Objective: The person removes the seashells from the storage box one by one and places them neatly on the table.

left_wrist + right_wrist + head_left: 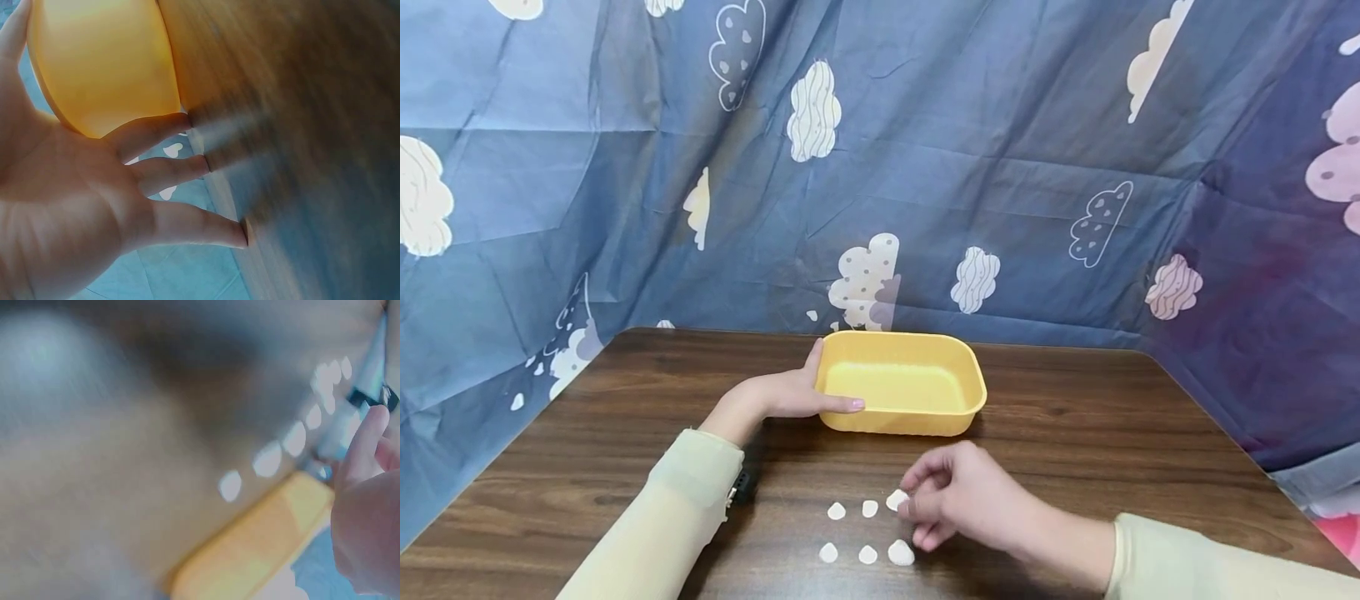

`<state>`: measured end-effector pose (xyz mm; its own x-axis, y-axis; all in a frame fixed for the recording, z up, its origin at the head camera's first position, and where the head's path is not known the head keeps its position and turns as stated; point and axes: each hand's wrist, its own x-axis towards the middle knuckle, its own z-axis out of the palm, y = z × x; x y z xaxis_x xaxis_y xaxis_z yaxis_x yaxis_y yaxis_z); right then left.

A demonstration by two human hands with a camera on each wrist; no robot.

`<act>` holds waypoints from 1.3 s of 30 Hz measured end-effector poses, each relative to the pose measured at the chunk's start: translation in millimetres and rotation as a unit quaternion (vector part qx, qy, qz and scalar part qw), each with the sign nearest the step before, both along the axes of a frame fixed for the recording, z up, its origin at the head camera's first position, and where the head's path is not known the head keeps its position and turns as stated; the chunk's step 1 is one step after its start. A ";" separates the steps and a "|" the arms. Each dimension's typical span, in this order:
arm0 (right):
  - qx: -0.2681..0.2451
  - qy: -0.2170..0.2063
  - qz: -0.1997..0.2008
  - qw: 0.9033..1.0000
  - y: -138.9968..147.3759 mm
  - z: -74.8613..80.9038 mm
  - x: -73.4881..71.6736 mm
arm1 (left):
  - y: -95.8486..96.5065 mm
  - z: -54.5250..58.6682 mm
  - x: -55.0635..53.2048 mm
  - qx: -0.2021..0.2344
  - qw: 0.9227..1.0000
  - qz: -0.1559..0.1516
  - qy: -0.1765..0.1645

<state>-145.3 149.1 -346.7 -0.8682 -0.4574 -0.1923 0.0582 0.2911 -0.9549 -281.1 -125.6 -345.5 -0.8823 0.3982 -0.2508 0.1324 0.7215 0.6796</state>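
A yellow plastic bin (891, 422) stands at the back of the table. My left hand (790, 392) spans its left end, with the thumb along the front rim. Fingers spread straight beside the bin in the left wrist view. In front of the bin lie small white shell-like pieces (837, 511), in two rows. My right hand (966, 496) is over the right part of these rows, fingers bent, thumb and index tips right at an upper-row piece (895, 500). I cannot tell whether they pinch it. In the right wrist view several pieces (267, 459) run in a blurred line.
The brown wooden table (1075, 417) reaches back to a blue cloth (925, 167) printed with clouds, which hangs behind it and at the sides. A small black device (743, 486) is at the left wrist. Something pink (1341, 533) shows at the far right edge.
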 end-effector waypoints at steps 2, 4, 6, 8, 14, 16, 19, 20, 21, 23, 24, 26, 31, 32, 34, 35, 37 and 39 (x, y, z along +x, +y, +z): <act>0.000 0.005 -0.008 1.000 -0.9 13.6 -8.7 | 0.3 0.2 -0.3 0.001 1.000 0.000 0.000; 0.006 0.013 -0.014 1.000 -1.3 27.0 -18.6 | 0.6 0.1 -0.5 0.004 1.000 -0.001 -0.001; 0.019 0.032 -0.021 0.999 -1.1 39.6 -30.7 | 0.8 0.2 -0.7 0.006 1.000 -0.003 0.000; 0.037 0.054 -0.031 0.997 0.2 50.2 -45.3 | 0.8 0.7 -0.7 0.003 1.000 -0.002 0.002; 0.111 0.068 -0.041 0.991 10.3 58.8 -101.0 | -1.1 0.5 -1.0 -0.006 1.000 0.004 -0.001; 0.141 0.053 -0.032 0.988 14.6 53.3 -118.2 | -1.7 0.0 -1.0 -0.008 1.000 0.005 -0.002; 0.194 0.029 -0.014 0.981 17.6 42.9 -138.9 | -2.0 -1.0 -1.5 -0.004 1.000 0.003 -0.003; 0.214 0.024 -0.006 0.977 17.5 40.2 -143.9 | -1.8 -1.3 -1.7 -0.002 1.000 0.002 -0.001; 0.234 0.021 0.001 0.972 16.8 37.9 -148.1 | -1.5 -1.6 -2.0 -0.001 1.000 0.001 0.001; 0.278 0.018 0.018 0.960 14.5 34.8 -154.7 | -0.8 -2.3 -2.3 0.002 1.000 -0.001 0.004; 0.302 0.021 0.030 0.953 13.1 34.2 -156.5 | -0.5 -2.7 -2.5 0.002 1.000 -0.001 0.005; 0.345 0.035 0.049 0.937 9.4 33.2 -159.2 | -0.6 -3.2 -2.4 0.004 1.000 -0.002 0.008; 0.437 0.090 0.094 0.890 3.2 27.9 -164.6 | 0.8 -3.3 -2.6 0.009 1.000 -0.005 0.010; 0.447 0.100 0.100 0.883 2.6 26.0 -165.4 | 1.2 -3.1 -2.7 0.012 1.000 -0.007 0.009; 0.459 0.118 0.112 0.873 1.6 22.3 -167.1 | 1.6 -2.5 -3.1 0.016 1.000 -0.009 0.007; 0.457 0.124 0.114 0.873 0.9 20.6 -167.3 | 1.6 -2.3 -3.4 0.015 1.000 -0.009 0.007; 0.443 0.127 0.116 0.880 -1.1 18.7 -166.7 | 0.7 -1.5 -3.3 0.013 1.000 -0.008 0.004; 0.420 0.113 0.113 0.893 -4.8 18.3 -165.1 | -0.7 -0.8 -3.3 0.007 1.000 -0.008 0.005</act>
